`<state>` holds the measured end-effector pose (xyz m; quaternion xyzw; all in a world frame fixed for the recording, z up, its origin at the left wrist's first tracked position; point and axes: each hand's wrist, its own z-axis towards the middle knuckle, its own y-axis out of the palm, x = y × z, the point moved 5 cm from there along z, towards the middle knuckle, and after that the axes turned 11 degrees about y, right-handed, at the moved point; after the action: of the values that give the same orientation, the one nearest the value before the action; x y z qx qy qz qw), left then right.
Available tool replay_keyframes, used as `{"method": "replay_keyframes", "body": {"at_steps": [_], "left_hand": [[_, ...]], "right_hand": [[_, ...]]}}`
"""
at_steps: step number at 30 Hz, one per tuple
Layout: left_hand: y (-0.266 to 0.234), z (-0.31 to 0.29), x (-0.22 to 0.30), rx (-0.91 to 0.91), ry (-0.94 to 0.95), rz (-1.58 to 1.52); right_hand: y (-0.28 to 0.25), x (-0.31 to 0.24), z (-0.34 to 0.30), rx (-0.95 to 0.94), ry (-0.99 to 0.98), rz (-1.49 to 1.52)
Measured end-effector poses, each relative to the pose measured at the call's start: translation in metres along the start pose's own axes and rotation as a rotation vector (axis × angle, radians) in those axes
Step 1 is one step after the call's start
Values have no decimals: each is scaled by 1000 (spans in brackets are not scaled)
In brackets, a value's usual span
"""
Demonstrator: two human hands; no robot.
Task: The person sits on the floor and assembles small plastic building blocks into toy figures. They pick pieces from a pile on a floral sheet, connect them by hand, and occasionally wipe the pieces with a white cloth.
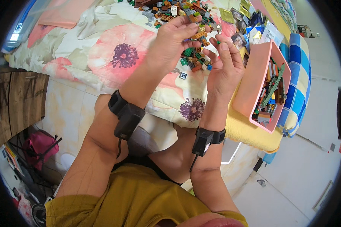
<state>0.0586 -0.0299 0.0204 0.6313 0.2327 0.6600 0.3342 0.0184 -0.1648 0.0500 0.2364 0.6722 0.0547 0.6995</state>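
In the head view, a floral bedspread point(140, 79) with large pink flowers fills the top of the frame, its edge curving above a pale tiled floor point(70, 100). At the left edge stands a dark wooden cabinet point(19, 102), with a magenta bag point(39, 149) below it. A blue checked cushion point(296, 81) lies at the upper right, beside a pink bin point(248, 81) holding more bricks. Loose toy bricks point(166, 9) in brown, green, orange and grey spread over the upper centre; one small blue-grey brick point(183, 75) lies apart, just below them.

The left hand point(172, 36), at upper centre, has its thumb and forefinger nearly together around what seems to be a small multicoloured brick piece point(193, 17), though the pile behind blurs its outline. The right hand point(227, 62), to its right, has curled fingers, the thumb close to the forefinger at a tiny green piece point(218, 42); I cannot tell whether they grip it.
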Motion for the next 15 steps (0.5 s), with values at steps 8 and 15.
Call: {"method": "replay_keyframes", "body": {"at_steps": [8, 15], "left_hand": [[2, -1, 4, -48, 32, 21], [-4, 1, 6, -64, 17, -66]], "right_hand": [[11, 6, 1, 58, -124, -112], [16, 1, -3, 99, -145, -156]]}}
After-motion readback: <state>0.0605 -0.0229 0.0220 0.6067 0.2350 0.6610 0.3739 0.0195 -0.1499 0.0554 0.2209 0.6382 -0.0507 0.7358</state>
